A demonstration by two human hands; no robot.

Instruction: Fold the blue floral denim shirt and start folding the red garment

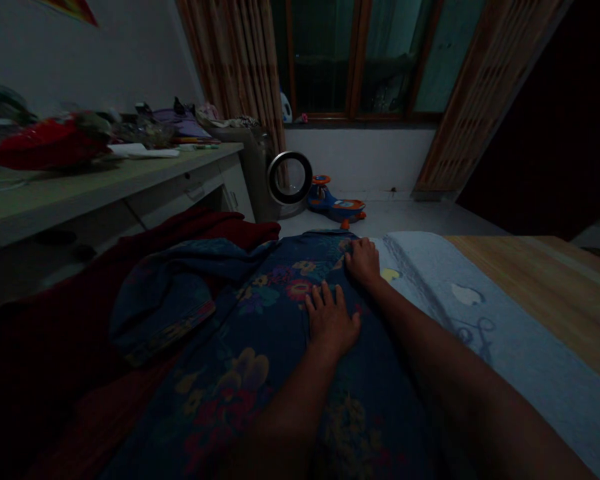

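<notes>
1. The dark blue floral cloth (280, 347) lies spread on the bed, running from the near edge of the view to the bed's far end.
2. The left hand (331, 321) lies flat on the middle of the cloth, fingers released and spread, gripping nothing.
3. The right hand (364, 260) rests at the cloth's far edge, fingers curled down over the hem; whether it pinches the fabric cannot be told.
4. Just right of the cloth runs 1 pale blue sheet (480, 313) with small printed shapes; beyond it a bare wooden bed board (545, 287) reaches the right edge.
5. Left of the cloth lies 1 dark red blanket (55, 347), with a folded-over blue flap on top of it.
6. Past the bed's end the floor is open, holding 1 round fan (289, 178) and 1 blue and orange ride-on toy (336, 203).
7. Along the left wall stands 1 cluttered counter (70, 190), close beside the bed.
8. 2 curtains flank the dark window.
</notes>
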